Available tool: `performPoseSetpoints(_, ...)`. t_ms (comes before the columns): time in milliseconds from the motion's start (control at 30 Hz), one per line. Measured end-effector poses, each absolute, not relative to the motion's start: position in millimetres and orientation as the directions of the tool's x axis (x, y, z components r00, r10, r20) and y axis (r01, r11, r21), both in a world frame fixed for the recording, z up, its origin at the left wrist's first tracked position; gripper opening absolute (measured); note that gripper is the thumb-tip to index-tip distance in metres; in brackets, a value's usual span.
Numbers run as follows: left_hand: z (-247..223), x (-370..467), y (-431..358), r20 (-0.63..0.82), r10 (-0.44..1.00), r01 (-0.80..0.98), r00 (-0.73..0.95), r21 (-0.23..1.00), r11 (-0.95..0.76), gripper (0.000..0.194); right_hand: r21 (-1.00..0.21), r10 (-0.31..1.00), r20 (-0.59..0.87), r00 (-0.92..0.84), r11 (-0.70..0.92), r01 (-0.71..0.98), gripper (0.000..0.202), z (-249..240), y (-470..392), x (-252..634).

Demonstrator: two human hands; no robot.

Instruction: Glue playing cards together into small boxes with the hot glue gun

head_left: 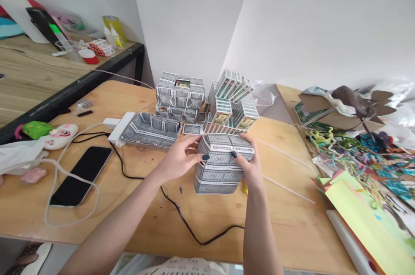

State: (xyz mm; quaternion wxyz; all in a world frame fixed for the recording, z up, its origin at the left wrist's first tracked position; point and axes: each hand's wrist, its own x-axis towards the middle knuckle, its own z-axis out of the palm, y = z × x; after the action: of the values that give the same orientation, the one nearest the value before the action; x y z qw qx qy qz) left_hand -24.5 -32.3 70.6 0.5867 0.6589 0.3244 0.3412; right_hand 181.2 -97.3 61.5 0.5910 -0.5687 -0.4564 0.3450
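Note:
A curved structure of grey-and-white patterned cards (pixel 220 169) is held between my two hands above the wooden table. My left hand (pixel 183 156) grips its left upper edge, thumb on the front face. On its right side, my right hand (pixel 249 160) is wrapped round it with the thumb on the front. Just behind stand stacks of card boxes (pixel 222 110) with green and white sides. To their left is a block built of patterned cards (pixel 180 93), and in front of that lies an open tray-like card piece (pixel 152 130).
A phone (pixel 81 175), a white cable and a black cable (pixel 191 229) lie on the left and front of the table (pixel 149 231). Two thin white sticks (pixel 288 189) lie at right, near coloured paper (pixel 366 219) and pipe cleaners. A cardboard box (pixel 340 115) stands behind them.

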Motion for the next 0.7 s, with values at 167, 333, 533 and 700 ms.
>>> performPoseSetpoints(167, 96.6, -29.2, -30.5, 0.281, 0.768, 0.048, 0.576, 0.926, -0.374, 0.055, -0.952, 0.931, 0.296, 0.213, 0.269, 0.149, 0.086, 83.2, -84.9, 191.6)
performPoseSetpoints(333, 107.0, -25.4, -21.2, 0.278, 0.760, 0.080, 0.588, 0.914, -0.397, 0.051, -0.934, 0.918, 0.350, 0.186, 0.327, 0.146, 0.090, 87.9, -76.3, 197.7)
performPoseSetpoints(533, 108.2, -25.8, -15.2, 0.353, 0.757, 0.136, 0.550, 0.856, -0.498, 0.051, -0.890, 0.884, 0.432, 0.176, 0.387, 0.243, 0.078, 91.3, -78.1, 199.8)
performPoseSetpoints(700, 107.3, -27.7, -15.9, 0.466, 0.705, 0.224, 0.535, 0.727, -0.650, 0.049, -0.894, 0.902, 0.414, 0.119, 0.379, 0.237, 0.074, 96.8, -83.0, 200.0)
